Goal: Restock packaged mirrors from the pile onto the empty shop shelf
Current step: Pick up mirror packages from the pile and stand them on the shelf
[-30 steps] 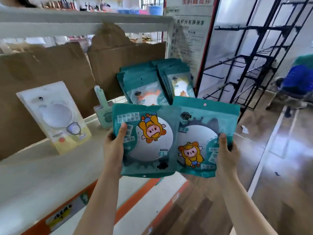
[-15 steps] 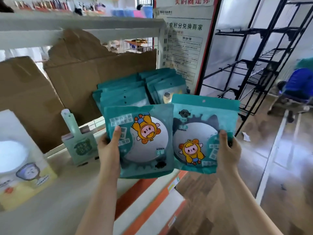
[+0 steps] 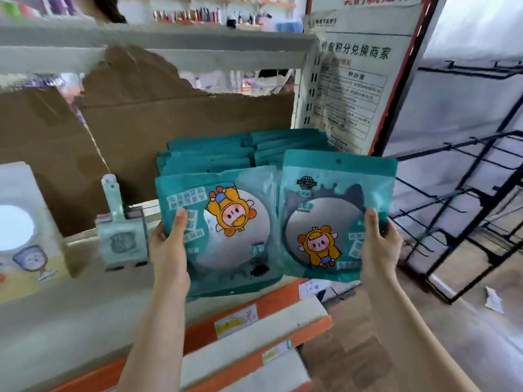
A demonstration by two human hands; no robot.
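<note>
Head: two mirror packs point(image 3: 226, 239) point(image 3: 334, 210), two hands point(image 3: 167, 250) point(image 3: 379, 247)

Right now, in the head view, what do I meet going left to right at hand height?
white mirror pack → small pale green pack → left hand → left teal mirror pack → right teal mirror pack → right hand → black wire rack

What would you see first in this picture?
Two teal mirror packets with a yellow cartoon figure fill the middle: the left hand holds the left packet upside down, the right hand holds the right packet upright. Behind them a pile of teal packets sits on the shelf.
</note>
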